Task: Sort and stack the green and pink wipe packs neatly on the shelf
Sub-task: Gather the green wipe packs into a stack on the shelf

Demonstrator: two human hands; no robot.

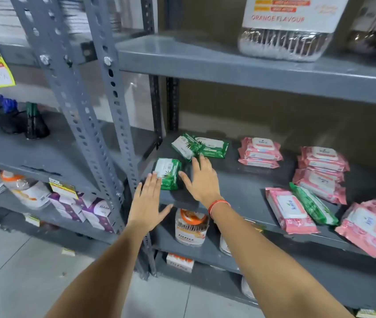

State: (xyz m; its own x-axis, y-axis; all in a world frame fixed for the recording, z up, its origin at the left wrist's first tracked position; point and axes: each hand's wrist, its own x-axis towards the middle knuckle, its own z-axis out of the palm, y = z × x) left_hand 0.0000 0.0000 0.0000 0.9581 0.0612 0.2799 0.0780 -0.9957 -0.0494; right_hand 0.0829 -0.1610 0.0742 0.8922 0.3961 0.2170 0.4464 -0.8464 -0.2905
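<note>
Fingers spread and flat, both hands hold nothing: the left hand [148, 203] hovers at the near edge of the grey metal shelf [239, 187], fingertips just touching the front green plastic wipe pack [168, 173], while the right hand [199, 180] lies palm-down beside that pack, its fingertips reaching the pair of green wipe packs [199, 146] behind. The hands seem set to bracket and square the green packs into one pile at the shelf's left end. Further right, two stacks of pink wipe packs [260, 152] [322, 173] stand apart, and one stray green pack [313, 204] leans on a loose pink pack [289, 211], not yet sorted.
</note>
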